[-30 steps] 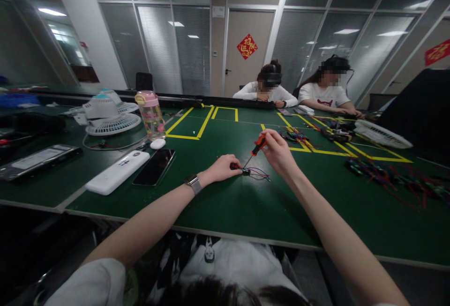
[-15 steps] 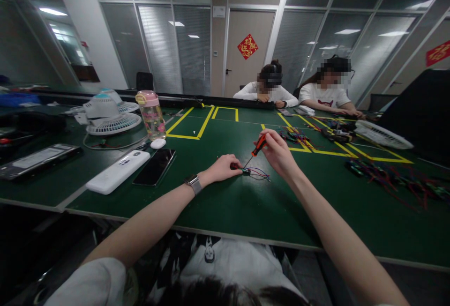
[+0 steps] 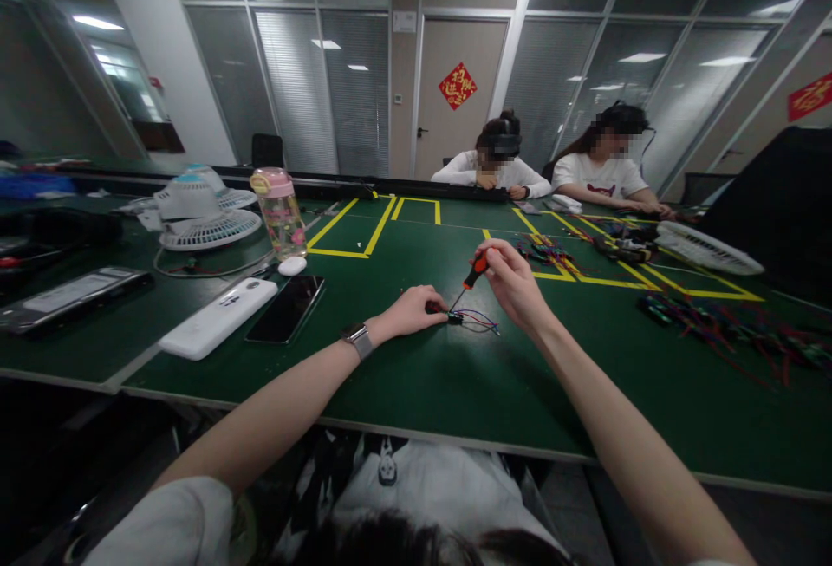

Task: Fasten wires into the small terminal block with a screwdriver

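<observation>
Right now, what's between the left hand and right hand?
Head view: a small black part with red and blue wires on the green table, and the thin shaft of the orange-handled screwdriver slanting onto it.

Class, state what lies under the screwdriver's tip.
Under the screwdriver: a small black part with red and blue wires, on the green table. The left hand covers its left end.

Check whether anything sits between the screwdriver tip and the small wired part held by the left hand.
Nothing visible does. The screwdriver in the right hand slants straight down to the small wired part, which the left hand pinches from the left; its wires trail off to the right, clear of the shaft.
</observation>
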Available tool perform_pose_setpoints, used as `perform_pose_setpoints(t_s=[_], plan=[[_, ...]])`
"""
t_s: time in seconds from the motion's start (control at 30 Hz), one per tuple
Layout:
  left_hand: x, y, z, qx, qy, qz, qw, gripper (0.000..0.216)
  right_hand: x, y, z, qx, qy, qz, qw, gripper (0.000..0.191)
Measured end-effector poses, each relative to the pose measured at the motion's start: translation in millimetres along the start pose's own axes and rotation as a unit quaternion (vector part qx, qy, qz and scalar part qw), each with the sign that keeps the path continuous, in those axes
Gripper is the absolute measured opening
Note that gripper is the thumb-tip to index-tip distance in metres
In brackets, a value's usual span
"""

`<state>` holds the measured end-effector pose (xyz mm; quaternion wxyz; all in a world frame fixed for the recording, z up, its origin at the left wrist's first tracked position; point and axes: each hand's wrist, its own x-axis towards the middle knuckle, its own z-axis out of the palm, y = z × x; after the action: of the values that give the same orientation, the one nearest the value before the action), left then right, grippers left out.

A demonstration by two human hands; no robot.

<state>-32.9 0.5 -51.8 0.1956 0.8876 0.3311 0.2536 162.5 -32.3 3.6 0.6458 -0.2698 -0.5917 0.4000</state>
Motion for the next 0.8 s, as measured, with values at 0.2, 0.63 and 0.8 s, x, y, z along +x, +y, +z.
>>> perform_pose_setpoints(t_s=[0.2,0.63,0.8], plan=[[-0.1,0.0,-0.3,0.000,0.000,-0.005,1.000,0.016,-0.6,-1.3,0.6,0.061,-0.038,0.039,0.997,0.025],[-0.9,2.0,-1.7,-0.003,-0.003,-0.004,1.000,0.017,-1.7,-1.4,1.0,0.078,-0.056,0.048,0.994,0.021],[-0.5,0.3,-0.8,-0.005,-0.001,-0.004,1.000,0.015,-1.2,0.0,3.5,0.100,-0.049,0.051,0.992,0.020]])
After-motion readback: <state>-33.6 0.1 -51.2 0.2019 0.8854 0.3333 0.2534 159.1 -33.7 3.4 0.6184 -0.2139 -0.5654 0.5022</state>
